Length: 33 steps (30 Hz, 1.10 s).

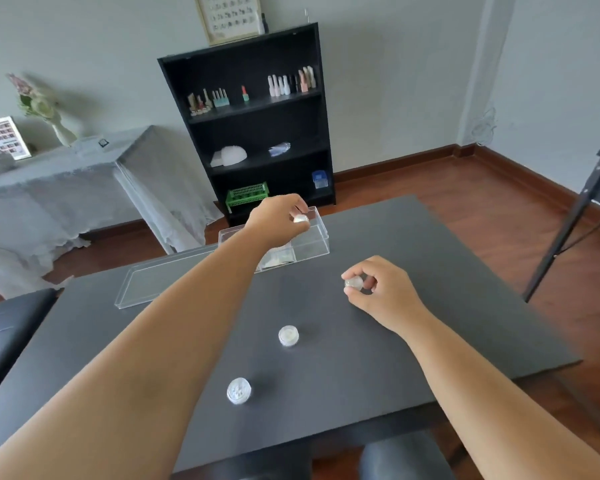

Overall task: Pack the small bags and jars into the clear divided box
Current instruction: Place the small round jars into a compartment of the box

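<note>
The clear divided box (317,242) stands at the far edge of the dark table (430,323), with a small bag (279,258) lying in one of its compartments. My left hand (278,220) is stretched out over the box, fingers shut on a small clear jar (301,218). My right hand (378,289) hovers just above the table to the right, pinching another small jar (354,283). Two more jars sit on the table nearer me: one in the middle (288,335) and one closer to the front (239,390).
The box's clear lid (153,282) lies flat to the left of the box. A black shelf unit (253,126) stands behind the table. A draped side table (66,188) is at the left, a black stand (575,216) at the right, and dark seats at the near edge.
</note>
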Available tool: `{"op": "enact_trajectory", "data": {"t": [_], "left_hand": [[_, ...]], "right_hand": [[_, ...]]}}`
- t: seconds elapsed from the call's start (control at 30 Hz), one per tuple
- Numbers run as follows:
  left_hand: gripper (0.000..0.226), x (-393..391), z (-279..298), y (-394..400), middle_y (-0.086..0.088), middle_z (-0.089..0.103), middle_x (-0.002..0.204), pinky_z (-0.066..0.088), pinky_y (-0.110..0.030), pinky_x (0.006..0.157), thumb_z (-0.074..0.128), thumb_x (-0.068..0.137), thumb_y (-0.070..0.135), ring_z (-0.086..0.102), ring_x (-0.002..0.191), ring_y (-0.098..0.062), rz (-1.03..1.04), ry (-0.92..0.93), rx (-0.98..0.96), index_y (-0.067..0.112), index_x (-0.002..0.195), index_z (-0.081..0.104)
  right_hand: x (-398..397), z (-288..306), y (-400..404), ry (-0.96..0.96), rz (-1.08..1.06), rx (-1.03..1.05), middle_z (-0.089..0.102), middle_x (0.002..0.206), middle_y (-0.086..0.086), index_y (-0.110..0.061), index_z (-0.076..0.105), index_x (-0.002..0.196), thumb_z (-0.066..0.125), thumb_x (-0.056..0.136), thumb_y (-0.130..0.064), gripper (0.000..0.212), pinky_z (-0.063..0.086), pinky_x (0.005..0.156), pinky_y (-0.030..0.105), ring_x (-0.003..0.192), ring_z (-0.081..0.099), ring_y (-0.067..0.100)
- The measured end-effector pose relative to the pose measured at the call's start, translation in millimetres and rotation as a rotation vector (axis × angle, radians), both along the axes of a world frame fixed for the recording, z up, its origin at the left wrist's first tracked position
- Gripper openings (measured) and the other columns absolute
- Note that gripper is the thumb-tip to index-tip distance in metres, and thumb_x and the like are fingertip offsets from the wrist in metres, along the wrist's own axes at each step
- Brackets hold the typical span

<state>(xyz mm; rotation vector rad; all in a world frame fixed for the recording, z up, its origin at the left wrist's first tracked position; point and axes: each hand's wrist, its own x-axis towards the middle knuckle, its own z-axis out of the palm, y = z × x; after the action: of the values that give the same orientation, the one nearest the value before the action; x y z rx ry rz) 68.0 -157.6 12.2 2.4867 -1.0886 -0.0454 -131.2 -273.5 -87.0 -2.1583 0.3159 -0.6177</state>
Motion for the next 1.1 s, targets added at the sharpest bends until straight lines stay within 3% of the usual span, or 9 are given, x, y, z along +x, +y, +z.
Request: {"op": "enact_trajectory", "data": {"t": [0.07, 0.13, 0.2, 0.33, 0.53, 0.67, 0.73, 0.83, 1.1], "left_hand": [[0.020, 7, -3, -11, 0.016, 0.066, 0.098, 0.037, -0.041, 0.095, 0.063, 0.078, 0.038, 0.058, 0.098, -0.014, 0.025, -0.042, 0.159, 0.038, 0.097, 0.065], [0.018, 12, -7, -18, 0.020, 0.065, 0.094, 0.026, -0.041, 0.091, 0.059, 0.076, 0.043, 0.050, 0.103, -0.016, 0.050, -0.105, 0.288, 0.043, 0.093, 0.064], [0.017, 16, -10, -22, 0.023, 0.063, 0.090, 0.020, -0.040, 0.086, 0.057, 0.077, 0.046, 0.044, 0.105, -0.017, 0.053, -0.171, 0.361, 0.045, 0.092, 0.063], [0.012, 23, -14, -25, 0.022, 0.063, 0.089, 0.012, -0.048, 0.099, 0.057, 0.082, 0.047, 0.039, 0.110, -0.019, -0.009, -0.253, 0.449, 0.045, 0.092, 0.063], [0.015, 24, -12, -25, 0.017, 0.066, 0.099, 0.012, -0.050, 0.103, 0.052, 0.084, 0.051, 0.041, 0.116, -0.020, 0.027, -0.181, 0.561, 0.046, 0.091, 0.064], [0.044, 18, -12, -25, 0.009, 0.062, 0.112, 0.009, -0.055, 0.107, 0.032, 0.090, 0.065, 0.030, 0.129, -0.027, 0.068, -0.117, 0.646, 0.046, 0.117, 0.061], [0.053, 15, -12, -25, 0.008, 0.060, 0.115, 0.012, -0.054, 0.106, 0.024, 0.091, 0.067, 0.028, 0.128, -0.028, 0.082, -0.104, 0.655, 0.042, 0.121, 0.061], [0.054, 12, -14, -23, 0.002, 0.062, 0.097, 0.018, -0.052, 0.099, 0.021, 0.093, 0.063, 0.029, 0.123, -0.026, 0.091, -0.086, 0.638, 0.039, 0.106, 0.067], [0.055, 12, -17, -14, 0.002, 0.054, 0.083, 0.022, -0.048, 0.095, 0.022, 0.094, 0.060, 0.035, 0.115, -0.025, 0.059, -0.104, 0.479, 0.033, 0.080, 0.068]], "right_hand": [[-1, 0, -1, 0.004, 0.003, 0.004, 0.058, 0.085, -0.015, -0.037, 0.067, 0.083, 0.073, 0.076, -0.018, 0.022, 0.038, 0.063, 0.007, 0.072, 0.054, 0.002], [-1, 0, -1, 0.010, 0.010, 0.018, 0.058, 0.086, -0.014, -0.038, 0.067, 0.083, 0.072, 0.076, -0.020, 0.020, 0.039, 0.063, 0.007, 0.072, 0.054, 0.002], [-2, 0, -1, 0.017, 0.015, 0.030, 0.059, 0.089, -0.013, -0.039, 0.066, 0.083, 0.071, 0.077, -0.022, 0.019, 0.039, 0.063, 0.006, 0.073, 0.054, 0.002], [-1, 0, -1, 0.026, 0.020, 0.045, 0.060, 0.090, -0.012, -0.040, 0.065, 0.082, 0.069, 0.078, -0.024, 0.017, 0.039, 0.063, 0.004, 0.071, 0.052, 0.002], [0, 0, -2, 0.030, 0.015, 0.048, 0.061, 0.091, -0.012, -0.041, 0.064, 0.081, 0.068, 0.078, -0.026, 0.016, 0.038, 0.063, 0.003, 0.074, 0.052, 0.002], [0, -1, -2, 0.040, 0.019, 0.040, 0.061, 0.090, -0.012, -0.042, 0.064, 0.081, 0.069, 0.078, -0.027, 0.017, 0.038, 0.062, 0.005, 0.072, 0.052, 0.003], [0, -1, -2, 0.047, 0.021, 0.041, 0.061, 0.090, -0.013, -0.041, 0.064, 0.082, 0.069, 0.079, -0.027, 0.016, 0.038, 0.062, 0.004, 0.074, 0.052, 0.003], [0, -1, -3, 0.044, 0.023, 0.038, 0.061, 0.090, -0.012, -0.041, 0.065, 0.083, 0.070, 0.079, -0.026, 0.016, 0.038, 0.064, 0.004, 0.076, 0.052, 0.003], [-1, -1, -2, 0.047, 0.007, 0.040, 0.061, 0.090, -0.013, -0.035, 0.069, 0.087, 0.071, 0.078, -0.025, 0.013, 0.038, 0.064, 0.005, 0.073, 0.053, 0.004]]}}
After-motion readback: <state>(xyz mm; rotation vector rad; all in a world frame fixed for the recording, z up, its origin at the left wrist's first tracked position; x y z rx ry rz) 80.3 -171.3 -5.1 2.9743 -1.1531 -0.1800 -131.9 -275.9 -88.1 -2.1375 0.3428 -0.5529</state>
